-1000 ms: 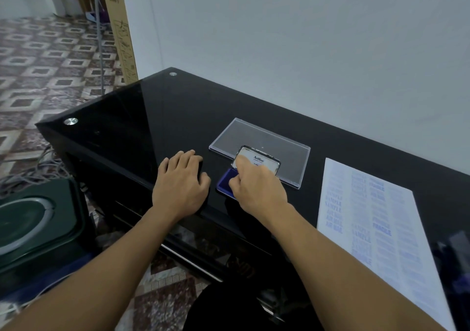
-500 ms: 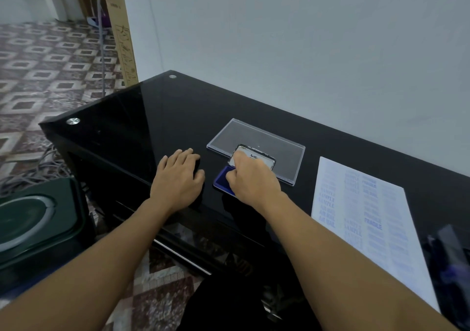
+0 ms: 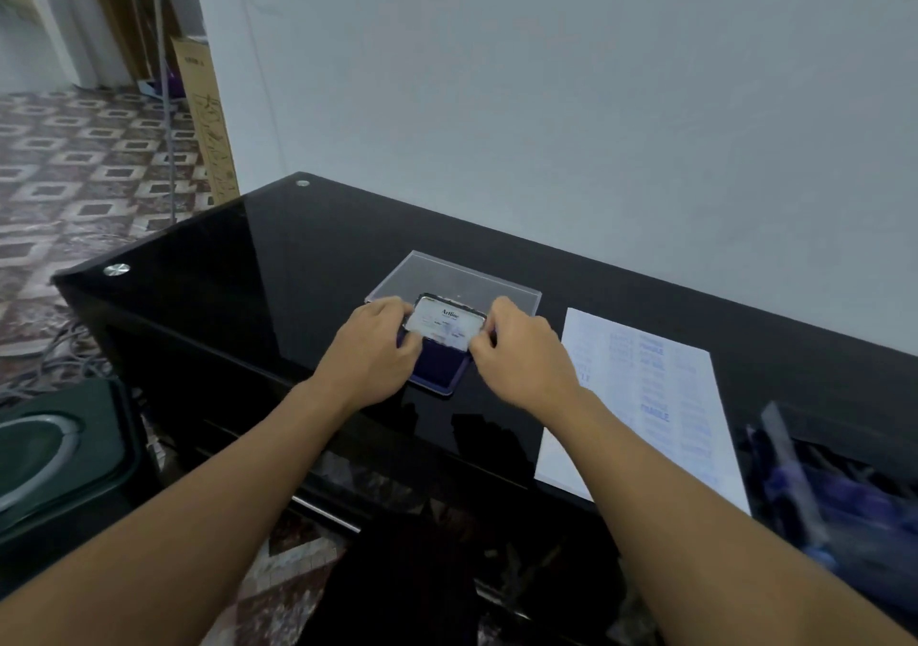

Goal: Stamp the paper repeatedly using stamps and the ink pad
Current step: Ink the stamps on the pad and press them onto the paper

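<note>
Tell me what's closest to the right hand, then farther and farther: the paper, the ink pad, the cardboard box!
1. Ink pad: the right hand is holding it.
2. Paper: just to the right.
3. Cardboard box: far off to the left.

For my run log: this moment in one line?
left hand: grips lid | right hand: grips lid | ink pad: lid tilted up | paper: partly stamped

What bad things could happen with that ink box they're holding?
The left hand and right hand pinch the lid right above the blue ink pad, so a finger might dip in and get inky. Inky fingers could then smudge the stamped paper lying beside it. The pad also sits fairly near the front edge of the glass table, so a hard tug might slide it off.
</note>
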`<control>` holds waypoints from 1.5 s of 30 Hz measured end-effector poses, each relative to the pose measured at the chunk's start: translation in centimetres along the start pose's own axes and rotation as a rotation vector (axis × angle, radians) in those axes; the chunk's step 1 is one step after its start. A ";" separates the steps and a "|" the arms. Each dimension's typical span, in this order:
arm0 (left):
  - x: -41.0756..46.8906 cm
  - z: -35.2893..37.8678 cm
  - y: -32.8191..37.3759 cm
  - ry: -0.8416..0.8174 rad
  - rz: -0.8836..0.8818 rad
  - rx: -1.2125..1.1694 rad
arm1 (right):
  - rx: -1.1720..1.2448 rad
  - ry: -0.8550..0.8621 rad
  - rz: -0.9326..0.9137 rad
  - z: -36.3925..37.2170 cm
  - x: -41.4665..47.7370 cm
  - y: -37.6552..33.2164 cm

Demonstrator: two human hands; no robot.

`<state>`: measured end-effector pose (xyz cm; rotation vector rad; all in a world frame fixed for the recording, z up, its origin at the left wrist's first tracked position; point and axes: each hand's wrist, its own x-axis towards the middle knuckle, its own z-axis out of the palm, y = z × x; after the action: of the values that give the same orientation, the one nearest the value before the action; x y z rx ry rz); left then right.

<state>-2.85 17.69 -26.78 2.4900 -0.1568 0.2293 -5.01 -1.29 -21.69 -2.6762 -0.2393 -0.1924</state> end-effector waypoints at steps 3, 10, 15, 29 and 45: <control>-0.5 0.9 2.8 0.014 0.078 0.014 | 0.000 -0.001 0.047 -1.7 -1.7 2.2; -2.2 5.0 8.7 -0.073 0.229 -0.047 | -0.034 -0.104 0.207 -4.9 -5.6 7.9; -3.4 8.6 9.6 -0.108 0.320 -0.067 | -0.045 -0.133 0.263 -6.3 -7.4 9.9; -4.1 11.6 8.0 -0.146 0.293 0.126 | -0.084 -0.227 0.292 -5.6 -8.1 10.7; -4.1 11.6 8.1 -0.185 0.282 0.158 | -0.150 -0.118 0.313 -3.0 -9.4 10.9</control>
<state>-6.75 4.52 -32.02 2.6386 -0.5895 0.1304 -12.32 -13.53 -25.23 -2.8311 0.1660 0.0473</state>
